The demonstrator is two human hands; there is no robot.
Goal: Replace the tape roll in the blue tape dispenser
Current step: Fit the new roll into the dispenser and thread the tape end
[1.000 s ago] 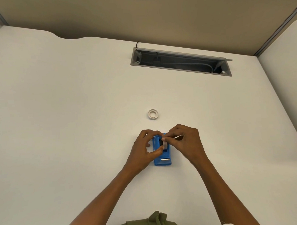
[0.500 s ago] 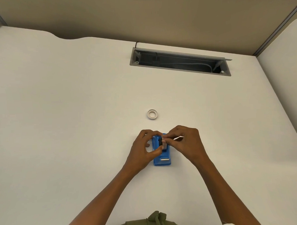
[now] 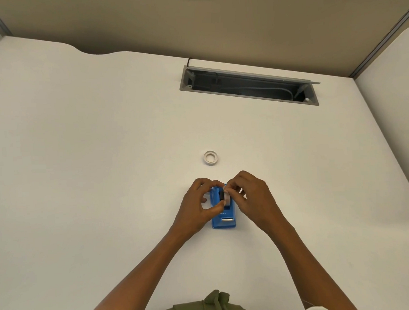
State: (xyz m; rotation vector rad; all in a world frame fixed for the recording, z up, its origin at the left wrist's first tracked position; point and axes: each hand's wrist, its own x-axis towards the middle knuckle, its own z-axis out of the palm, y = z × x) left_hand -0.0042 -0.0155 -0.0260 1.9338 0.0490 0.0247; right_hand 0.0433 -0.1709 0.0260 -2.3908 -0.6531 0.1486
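The blue tape dispenser (image 3: 223, 220) lies on the white desk near me, its metal cutter end toward me. A white tape roll (image 3: 227, 197) with a black hub stands upright in the dispenser's well. My left hand (image 3: 198, 204) pinches the roll and hub from the left with thumb and fingers. My right hand (image 3: 252, 195) grips the roll's right side, fingertips on its top. A second, thin white roll ring (image 3: 210, 158) lies flat on the desk a little beyond the dispenser, apart from both hands.
A long open cable slot (image 3: 248, 88) with grey cables is set into the desk at the back. A beige partition wall runs behind the desk, and a white side panel (image 3: 393, 99) stands at the right.
Both hands stay on the roll at the dispenser; my right-hand fingers have shifted slightly over the roll's top. The spare ring has not moved.
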